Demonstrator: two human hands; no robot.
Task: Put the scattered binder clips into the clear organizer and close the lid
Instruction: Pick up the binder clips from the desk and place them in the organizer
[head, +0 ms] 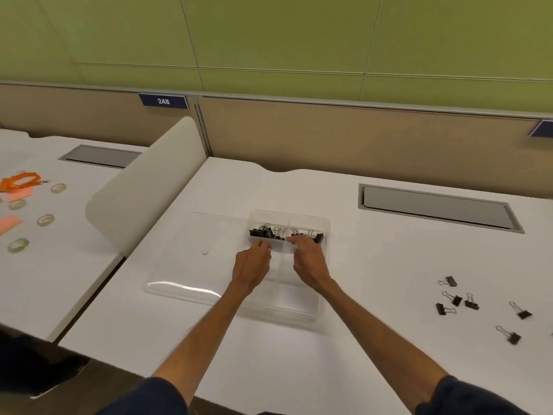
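Two bare forearms in dark sleeves reach forward from the bottom edge over a white surface (374, 265). Left hand (251, 266) and right hand (309, 265) sit side by side over a clear organizer (324, 226), whose base is split by a thin centre wall. Both sets of fingers are curled down at the back compartments; whether they pinch anything I cannot tell, as the fingertips are small and blurred. Black clips (267, 232) with silver wire handles are piled in the back left compartment, and more clips (311, 235) lie in the back right one, just beyond the fingertips. The clear lid (191, 265) lies open and flat, touching the organizer's left side. Well apart to the right, six loose clips (456, 300) are scattered on the surface. A grey hatch (434, 208) is set into the surface behind them. A rounded white divider (143, 190) stands to the left, and beyond it tape rolls (45, 219) lie on a neighbouring desk.
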